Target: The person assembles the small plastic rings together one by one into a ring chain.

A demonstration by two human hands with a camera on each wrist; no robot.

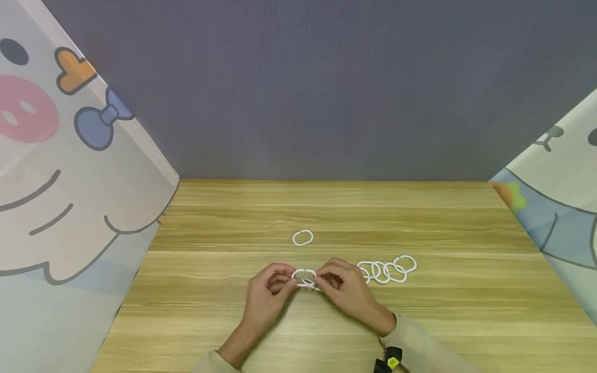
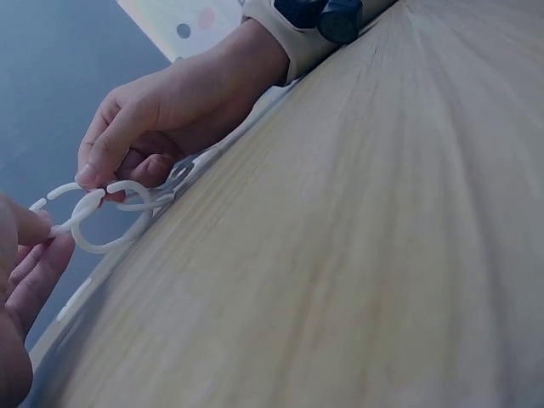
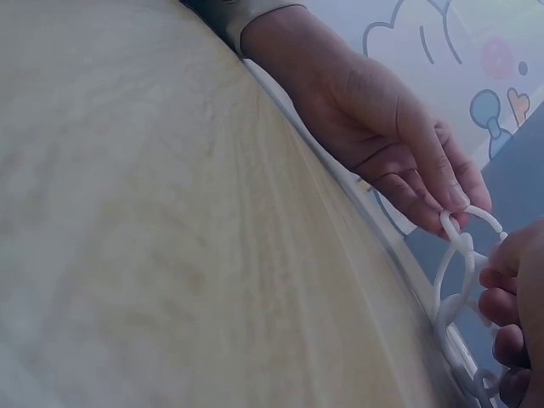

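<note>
Between the fingertips of both hands is a white oval plastic link (image 1: 311,270) with a small gap in its upper side. The left hand (image 1: 268,295) pinches its left end with thumb and fingers. At its right end, the right hand (image 1: 350,291) pinches with thumb and forefinger. Another white link (image 2: 102,248) passes through the held one, as the left wrist view shows. To the right of the right hand lies a chain of several joined white links (image 1: 385,270); the right hand hides part of it. A loose white link (image 1: 303,244) lies beyond the hands.
Everything is on a wood-grain table (image 1: 224,223). A grey panel (image 1: 326,93) rises at its back edge. Panels with cartoon prints, such as the left one (image 1: 116,191), flank both sides. A black device with a yellow mark (image 1: 394,357) is at the right wrist.
</note>
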